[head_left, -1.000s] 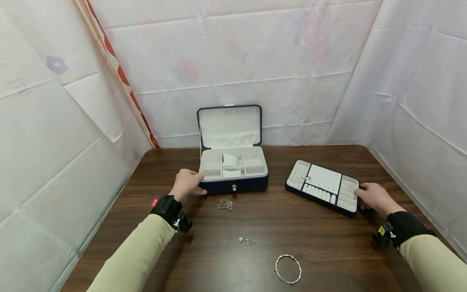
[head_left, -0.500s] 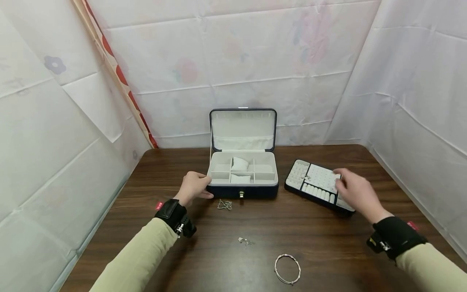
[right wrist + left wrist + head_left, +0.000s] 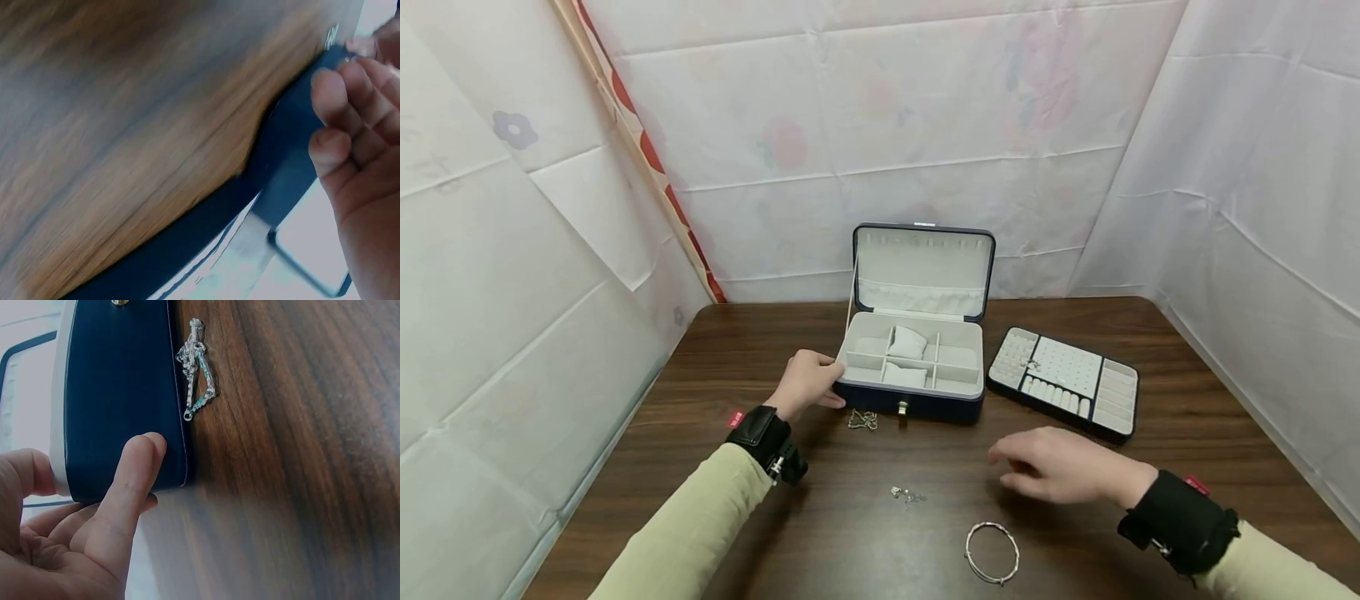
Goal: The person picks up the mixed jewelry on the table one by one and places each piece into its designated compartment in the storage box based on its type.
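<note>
A dark blue jewelry box (image 3: pixel 942 407) stands with its lid up, showing white compartments and two white cushions (image 3: pixel 907 342). My left hand (image 3: pixel 808 383) grips its front left corner; in the left wrist view the thumb presses the blue front face. Just before the box lies a silver chain (image 3: pixel 862 420), also close in the left wrist view. My right hand (image 3: pixel 1063 467) hovers over the table in front of the jewelry tray (image 3: pixel 1116 433), fingers loosely bent and holding nothing. Small silver jewelry pieces (image 3: pixel 907 495) and a silver bangle (image 3: pixel 992 524) lie nearer to me.
The tray, with white ring rolls and slots, sits right of the box, a small silver piece (image 3: pixel 1032 364) on it. The brown wooden table (image 3: pixel 737 333) ends at white patterned sheets (image 3: pixel 820 108) behind and at both sides.
The box has slid right and slightly toward me, turning a little, with my left hand on its corner. My right hand has left the tray's right end and moved left and nearer.
</note>
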Motion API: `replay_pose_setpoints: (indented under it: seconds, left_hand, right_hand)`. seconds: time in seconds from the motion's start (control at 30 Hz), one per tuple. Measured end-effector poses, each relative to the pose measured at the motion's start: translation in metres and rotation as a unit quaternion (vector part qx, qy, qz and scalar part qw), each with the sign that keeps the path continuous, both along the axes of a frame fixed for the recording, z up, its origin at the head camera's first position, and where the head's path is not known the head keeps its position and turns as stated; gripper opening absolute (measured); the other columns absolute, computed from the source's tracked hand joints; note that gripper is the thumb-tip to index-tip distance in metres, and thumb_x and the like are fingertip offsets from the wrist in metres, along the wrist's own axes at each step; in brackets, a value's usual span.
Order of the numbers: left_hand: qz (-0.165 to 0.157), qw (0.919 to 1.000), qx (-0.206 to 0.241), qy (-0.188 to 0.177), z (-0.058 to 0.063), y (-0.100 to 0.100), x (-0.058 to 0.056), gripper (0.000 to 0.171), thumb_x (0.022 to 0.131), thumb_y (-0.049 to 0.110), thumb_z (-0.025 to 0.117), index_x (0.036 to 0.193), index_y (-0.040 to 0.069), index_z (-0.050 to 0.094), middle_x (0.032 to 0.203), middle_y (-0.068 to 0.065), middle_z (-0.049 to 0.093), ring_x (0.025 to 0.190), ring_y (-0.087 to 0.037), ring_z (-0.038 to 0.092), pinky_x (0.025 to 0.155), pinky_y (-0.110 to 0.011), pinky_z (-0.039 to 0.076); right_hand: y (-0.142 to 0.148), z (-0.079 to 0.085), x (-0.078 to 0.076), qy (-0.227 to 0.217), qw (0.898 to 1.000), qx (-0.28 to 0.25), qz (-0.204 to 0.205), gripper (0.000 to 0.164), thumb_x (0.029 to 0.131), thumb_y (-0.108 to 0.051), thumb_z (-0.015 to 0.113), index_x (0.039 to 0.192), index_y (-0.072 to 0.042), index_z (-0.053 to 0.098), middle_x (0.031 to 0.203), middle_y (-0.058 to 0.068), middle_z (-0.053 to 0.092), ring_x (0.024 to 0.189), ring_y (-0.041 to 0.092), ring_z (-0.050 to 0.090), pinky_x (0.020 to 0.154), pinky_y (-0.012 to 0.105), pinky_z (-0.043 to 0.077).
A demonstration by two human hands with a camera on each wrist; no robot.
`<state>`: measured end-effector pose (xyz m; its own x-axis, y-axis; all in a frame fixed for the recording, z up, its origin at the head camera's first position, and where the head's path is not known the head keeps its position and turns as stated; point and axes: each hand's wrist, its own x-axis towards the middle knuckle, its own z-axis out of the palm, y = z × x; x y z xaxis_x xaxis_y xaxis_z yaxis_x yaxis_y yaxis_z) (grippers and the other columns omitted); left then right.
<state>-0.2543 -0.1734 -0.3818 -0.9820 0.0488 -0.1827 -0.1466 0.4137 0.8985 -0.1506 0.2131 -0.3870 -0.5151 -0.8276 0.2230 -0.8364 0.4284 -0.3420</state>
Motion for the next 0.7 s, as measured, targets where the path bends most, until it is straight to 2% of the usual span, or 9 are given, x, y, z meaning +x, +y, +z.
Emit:
replay_pose_setpoints:
  seconds: [0.13,0.27,0.4,0.57,0.7]
  left_hand:
    - [-0.005,1.0,0.001,-0.001,0.001,0.0,-0.002,0.04,0.092,0.006,0.053,0.125,-0.012,0.066,0.096,-0.029,0.072,0.064,-0.03,0.075,0.061,-0.038,0.061]
    - [-0.014,0.9999,-0.004,0.003,0.001,0.001,-0.004,0.041,0.092,0.006,0.052,0.125,-0.011,0.066,0.098,-0.03,0.071,0.064,-0.03,0.075,0.061,-0.038,0.062]
    - [-0.018,0.9998,-0.008,0.006,0.0,0.002,-0.005,0.042,0.092,0.006,0.051,0.127,-0.01,0.066,0.106,-0.032,0.07,0.065,-0.03,0.075,0.062,-0.039,0.062]
    - [-0.026,0.9997,-0.004,0.005,0.0,0.003,-0.005,0.042,0.092,0.006,0.05,0.128,-0.011,0.064,0.111,-0.035,0.068,0.07,-0.034,0.076,0.064,-0.039,0.062]
    - [-0.036,0.9993,-0.006,0.009,-0.001,0.004,-0.005,0.042,0.093,0.005,0.049,0.129,-0.011,0.063,0.111,-0.034,0.068,0.071,-0.034,0.076,0.064,-0.039,0.062]
  right_hand:
    - [-0.011,-0.002,0.009,-0.028,0.998,0.011,0.05,0.022,0.095,-0.016,0.072,0.116,-0.016,0.067,0.083,-0.015,0.054,0.069,-0.006,0.048,0.068,0.013,0.043]
    - [-0.02,-0.006,0.017,-0.035,0.997,0.015,0.074,0.022,0.096,-0.02,0.072,0.117,-0.018,0.066,0.081,-0.015,0.054,0.069,-0.007,0.048,0.067,0.008,0.039]
    - [-0.027,-0.01,0.022,-0.034,0.995,0.026,0.085,0.02,0.098,-0.027,0.071,0.115,-0.02,0.066,0.081,-0.013,0.056,0.07,-0.009,0.046,0.066,0.006,0.037]
    - [-0.033,-0.014,0.025,-0.056,0.993,0.052,0.089,0.021,0.1,-0.034,0.067,0.116,-0.02,0.065,0.088,-0.015,0.06,0.074,-0.009,0.048,0.066,0.007,0.038]
    - [-0.036,-0.019,0.026,-0.039,0.993,0.065,0.087,0.019,0.099,-0.033,0.068,0.114,-0.021,0.064,0.094,-0.016,0.062,0.077,-0.009,0.051,0.066,0.009,0.04]
